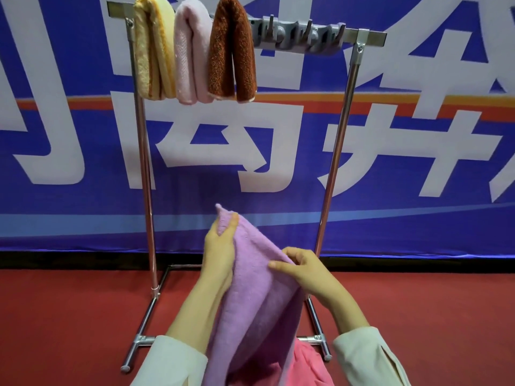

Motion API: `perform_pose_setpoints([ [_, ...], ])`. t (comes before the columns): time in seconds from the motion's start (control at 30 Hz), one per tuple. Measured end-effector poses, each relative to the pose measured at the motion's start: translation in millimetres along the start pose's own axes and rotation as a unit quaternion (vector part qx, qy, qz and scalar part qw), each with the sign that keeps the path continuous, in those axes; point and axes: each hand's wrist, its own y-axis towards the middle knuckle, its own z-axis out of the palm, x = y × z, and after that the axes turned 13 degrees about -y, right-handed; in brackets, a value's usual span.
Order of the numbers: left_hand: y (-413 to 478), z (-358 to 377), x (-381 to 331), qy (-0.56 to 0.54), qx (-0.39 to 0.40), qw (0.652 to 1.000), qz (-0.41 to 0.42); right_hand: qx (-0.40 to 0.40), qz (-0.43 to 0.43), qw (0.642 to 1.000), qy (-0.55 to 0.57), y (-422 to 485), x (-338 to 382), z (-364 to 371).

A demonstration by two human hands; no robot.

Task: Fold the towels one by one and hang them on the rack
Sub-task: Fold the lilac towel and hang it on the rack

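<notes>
A lilac towel (250, 307) hangs in front of me, held up between both hands. My left hand (218, 246) pinches its upper corner, thumb on the near side. My right hand (301, 270) grips the towel's right edge lower down, fingers curled over the cloth. Above stands the metal rack (362, 37), with three folded towels draped over the left part of its top bar: a yellow towel (153, 51), a pale pink towel (191, 54) and a brown towel (232, 51).
A grey hook strip (298, 33) runs along the right part of the rack's bar. A pink cloth (309, 366) lies low by the rack's right foot. Behind hangs a blue banner (418, 162) with large white characters; the floor is red carpet (69, 316).
</notes>
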Motion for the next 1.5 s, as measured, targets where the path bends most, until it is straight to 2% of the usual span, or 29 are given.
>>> perform_pose_setpoints([
  [0.13, 10, -15, -2, -0.019, -0.046, 0.998, 0.024, -0.001, 0.01, 1.0, -0.007, -2, -8, -6],
  [0.23, 14, -19, 2, -0.041, -0.075, 0.996, 0.01, -0.026, 0.011, 0.997, 0.072, -5, -4, -11],
  [0.33, 10, -15, 1, -0.068, -0.063, 0.995, -0.045, -0.05, 0.005, 0.984, 0.168, -8, 7, -15],
  [0.4, 1, -8, 0, -0.049, -0.006, 0.993, -0.106, -0.064, 0.0, 0.974, 0.219, -8, 15, -15],
  [0.47, -6, -3, 1, -0.045, 0.093, 0.981, -0.163, -0.069, -0.014, 0.975, 0.211, -9, 23, -13],
  [0.53, -14, 1, 4, -0.006, 0.228, 0.957, -0.18, -0.06, -0.034, 0.981, 0.182, -9, 29, -9],
  [0.57, -17, 3, 6, 0.028, 0.266, 0.948, -0.174, -0.058, -0.04, 0.981, 0.183, -9, 31, -7],
  [0.6, -20, 5, 7, 0.065, 0.272, 0.947, -0.161, -0.058, -0.041, 0.979, 0.192, -8, 32, -5],
  [0.7, -18, 6, 8, 0.126, 0.193, 0.968, -0.099, -0.076, -0.05, 0.977, 0.194, -8, 30, -7],
  [0.8, -16, 5, 4, 0.094, 0.165, 0.978, -0.082, -0.082, -0.043, 0.976, 0.196, -8, 25, -10],
  [0.97, -22, 14, -1, 0.022, 0.14, 0.988, -0.053, 0.002, -0.019, 0.984, 0.176, -7, 22, -9],
  [1.1, -19, 19, -2, -0.045, 0.07, 0.996, -0.013, -0.009, -0.004, 1.0, -0.004, -1, 11, -3],
  [1.17, -16, 18, -4, -0.076, 0.031, 0.997, 0.002, -0.006, 0.017, 0.999, -0.05, 1, 7, -1],
  [1.33, -10, 13, -10, -0.109, -0.036, 0.993, 0.018, -0.024, 0.039, 0.975, -0.218, 8, -2, -2],
  [1.4, -6, 11, -13, -0.135, -0.058, 0.989, 0.022, -0.039, 0.044, 0.977, -0.205, 8, -6, 0],
  [1.5, -2, 8, -13, -0.142, -0.08, 0.987, -0.001, -0.083, 0.017, 0.996, -0.041, 1, 5, 0],
])
